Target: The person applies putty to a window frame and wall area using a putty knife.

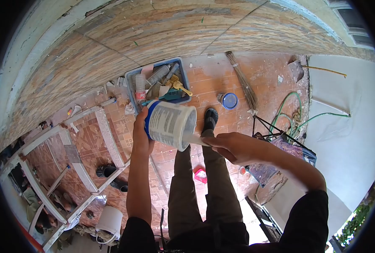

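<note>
My left hand [141, 131] is wrapped round a white plastic tub [166, 123] with a blue band at its base and printed text on its side. The tub lies tilted on its side in the air, its mouth facing right. In my closed right hand [238, 147] is a pale flat scraper [197, 140], whose far end reaches into the mouth of the tub. The exact shape of that end is hidden inside, as is most of what the tub contains.
A blue-rimmed bin [183, 99] with bottles and a yellow scoop [180, 85] stands by the stone-patterned wall. Nearby are a blue-lidded tub [229, 101] and a stick broom [243, 82]. A white-spattered ladder [109, 137] and bucket [109, 220] are left; a green hose [285, 110] is right.
</note>
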Motion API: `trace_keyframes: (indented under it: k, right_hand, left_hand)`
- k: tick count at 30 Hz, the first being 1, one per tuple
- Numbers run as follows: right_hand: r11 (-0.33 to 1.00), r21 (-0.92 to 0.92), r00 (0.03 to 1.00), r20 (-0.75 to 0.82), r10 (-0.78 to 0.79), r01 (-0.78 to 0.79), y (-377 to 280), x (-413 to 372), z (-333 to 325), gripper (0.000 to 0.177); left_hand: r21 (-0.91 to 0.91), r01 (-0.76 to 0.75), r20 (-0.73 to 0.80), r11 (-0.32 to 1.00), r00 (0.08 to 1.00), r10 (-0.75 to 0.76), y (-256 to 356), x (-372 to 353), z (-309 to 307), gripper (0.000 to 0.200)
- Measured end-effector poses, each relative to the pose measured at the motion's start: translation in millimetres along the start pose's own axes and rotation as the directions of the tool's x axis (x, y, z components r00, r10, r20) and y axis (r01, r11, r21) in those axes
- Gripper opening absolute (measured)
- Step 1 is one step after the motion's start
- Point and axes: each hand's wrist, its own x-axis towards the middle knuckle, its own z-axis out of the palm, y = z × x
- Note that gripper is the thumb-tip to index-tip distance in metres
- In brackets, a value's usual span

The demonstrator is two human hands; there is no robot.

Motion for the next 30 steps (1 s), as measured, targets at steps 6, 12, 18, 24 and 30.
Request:
trace_keyframes:
  k: [6, 12, 18, 24, 30]
  right_hand:
    - [0.953, 0.296, 0.994, 0.099, 0.042, -0.069, -6, 8, 12, 0.042]
    - [0.448, 0.823, 0.935, 0.337, 0.111, -0.349, -4, 2, 19, 0.033]
    - [0.095, 0.930, 0.935, 0.355, 0.018, -0.355, -3, -4, 25, 0.034]
    - [-0.311, 0.923, 0.974, 0.213, -0.073, -0.225, -5, 2, 53, 0.032]
    - [-0.474, 0.864, 0.984, 0.172, -0.037, -0.169, -18, 0, 78, 0.032]
  left_hand:
    - [0.012, 0.015, -0.042, 1.000, 0.999, -0.014, -3, 2, -8, 0.051]
    - [-0.055, 0.005, -0.003, 0.998, 1.000, -0.005, -5, -1, -16, 0.050]
    - [0.024, -0.021, 0.010, 0.999, 1.000, 0.021, -6, -6, -16, 0.056]
    - [0.124, -0.069, 0.173, 0.990, 0.984, 0.047, -13, -4, -36, 0.069]
    - [-0.099, -0.026, 0.158, 0.995, 0.987, 0.042, -50, -5, -67, 0.078]
